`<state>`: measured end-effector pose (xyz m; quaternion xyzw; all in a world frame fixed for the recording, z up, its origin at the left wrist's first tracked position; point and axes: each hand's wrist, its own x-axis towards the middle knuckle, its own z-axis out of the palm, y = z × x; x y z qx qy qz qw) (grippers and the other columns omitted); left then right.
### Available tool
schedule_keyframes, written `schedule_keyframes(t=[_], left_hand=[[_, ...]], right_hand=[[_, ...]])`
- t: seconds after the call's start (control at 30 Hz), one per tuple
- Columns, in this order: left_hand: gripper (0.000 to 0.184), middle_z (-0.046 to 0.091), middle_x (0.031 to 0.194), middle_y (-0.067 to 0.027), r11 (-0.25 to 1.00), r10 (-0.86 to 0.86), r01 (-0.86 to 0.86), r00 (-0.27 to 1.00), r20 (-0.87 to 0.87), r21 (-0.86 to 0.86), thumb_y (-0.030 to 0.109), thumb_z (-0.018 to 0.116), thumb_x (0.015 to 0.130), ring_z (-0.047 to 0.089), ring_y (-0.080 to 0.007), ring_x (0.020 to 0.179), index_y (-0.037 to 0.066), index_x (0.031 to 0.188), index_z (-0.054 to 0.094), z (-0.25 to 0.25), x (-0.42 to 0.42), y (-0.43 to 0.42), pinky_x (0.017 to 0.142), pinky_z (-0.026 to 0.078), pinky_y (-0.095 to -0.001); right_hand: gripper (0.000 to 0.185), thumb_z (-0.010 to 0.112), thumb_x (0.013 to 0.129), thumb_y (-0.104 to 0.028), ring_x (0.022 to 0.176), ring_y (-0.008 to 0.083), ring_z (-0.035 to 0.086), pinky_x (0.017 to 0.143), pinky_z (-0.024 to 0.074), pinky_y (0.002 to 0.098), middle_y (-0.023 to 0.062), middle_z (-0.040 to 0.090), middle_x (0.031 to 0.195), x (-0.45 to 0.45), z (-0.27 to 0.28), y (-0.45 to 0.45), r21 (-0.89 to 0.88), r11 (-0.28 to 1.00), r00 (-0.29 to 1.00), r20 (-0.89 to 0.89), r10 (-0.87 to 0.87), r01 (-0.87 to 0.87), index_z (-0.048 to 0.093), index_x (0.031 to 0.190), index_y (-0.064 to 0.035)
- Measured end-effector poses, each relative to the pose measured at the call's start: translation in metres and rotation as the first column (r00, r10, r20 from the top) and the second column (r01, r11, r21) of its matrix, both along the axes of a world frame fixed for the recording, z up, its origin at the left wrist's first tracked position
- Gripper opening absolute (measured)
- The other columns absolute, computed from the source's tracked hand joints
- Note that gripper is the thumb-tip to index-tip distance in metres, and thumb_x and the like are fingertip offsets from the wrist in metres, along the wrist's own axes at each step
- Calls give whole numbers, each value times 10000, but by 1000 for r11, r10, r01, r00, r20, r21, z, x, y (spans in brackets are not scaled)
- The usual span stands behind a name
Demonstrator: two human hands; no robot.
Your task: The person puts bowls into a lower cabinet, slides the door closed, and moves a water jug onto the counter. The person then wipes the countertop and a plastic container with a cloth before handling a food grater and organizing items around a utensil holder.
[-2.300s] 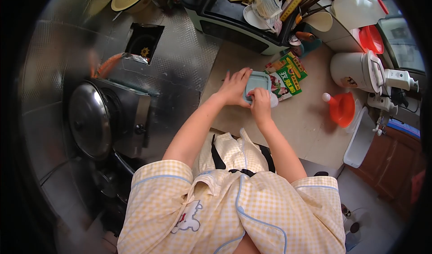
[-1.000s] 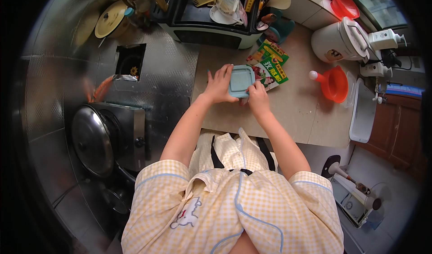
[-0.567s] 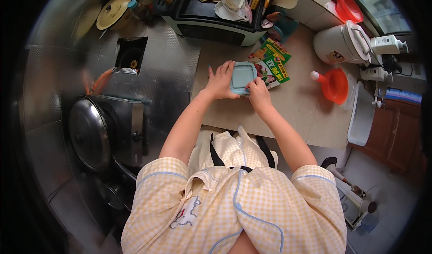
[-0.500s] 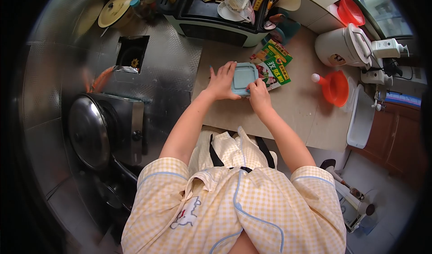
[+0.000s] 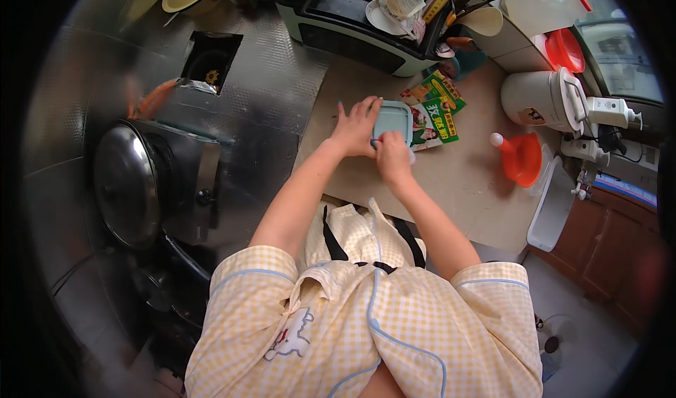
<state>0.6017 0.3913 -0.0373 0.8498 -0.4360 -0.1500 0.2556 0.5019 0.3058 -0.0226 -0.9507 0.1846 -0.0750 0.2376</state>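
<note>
"Left hand (image 5: 358,127): what is it doing?"

"It grasps the teal box (image 5: 394,120) from the left, fingers spread toward the far corner, thumb at the near one."

"And the right hand (image 5: 393,158)?"

"Its fingers are curled in, touching the near edge. Whether they pinch the rim or only press on it, one cannot tell."

"Which way does the box lie from each?"

"Just right of the left palm, and straight beyond the right knuckles. Its long side seems to run away from the body, though the sides are nearly equal."

"Which hand is nearer?"

"Neither; both touch it. It sits on the worktop (image 5: 451,187), with the green packets (image 5: 438,127) just beside its right side and the red scoop (image 5: 522,160) well apart, farther right."
</note>
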Motion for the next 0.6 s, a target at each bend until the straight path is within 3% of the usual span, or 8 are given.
schedule_keyframes(t=[0.13,0.37,0.43,0.5,0.53,0.6], left_hand=[[1073,241,1313,-113,999,-40,38,998,47,39,428,730,450,286,-288,1199,56,1302,195,0,5,3,904,166,-687],[1087,253,1312,-113,1000,-30,30,999,20,-5,432,750,431,278,-279,1208,52,1296,211,2,1,-2,904,152,-692],[1100,253,1310,-123,999,-36,36,998,44,8,442,755,422,280,-279,1207,45,1293,213,4,-1,-2,903,152,-692],[1113,253,1308,-134,999,-41,41,995,86,11,453,759,412,282,-279,1206,37,1290,215,8,3,-4,902,152,-692],[1142,245,1312,-147,997,-44,37,993,111,71,480,758,406,265,-285,1216,26,1295,203,11,0,-1,904,147,-688],[1171,236,1315,-161,991,-46,28,990,135,132,508,756,400,247,-292,1226,15,1299,191,15,-9,8,906,142,-685]], right_hand=[[130,570,720,-45,736,360,506,637,434,409,178,478,849,2,10,-3,183,982,999,0,48,-47,485,808,1],[189,577,705,-62,734,393,516,633,445,444,204,444,873,-14,13,-51,1,1000,991,-134,21,-21,446,818,13],[172,586,698,-72,693,360,536,623,456,402,195,495,827,-15,14,-51,-43,999,994,-110,-10,6,478,803,11],[146,598,703,-93,651,279,560,611,459,342,158,557,746,-16,19,-63,279,909,942,-223,-251,309,522,780,6],[147,618,697,-115,615,203,560,599,452,301,114,586,676,-21,17,-69,357,820,894,-204,-398,447,554,764,-1],[158,628,696,-120,613,188,560,592,451,296,110,588,688,-26,17,-70,430,779,886,-133,-445,456,552,767,-1]])
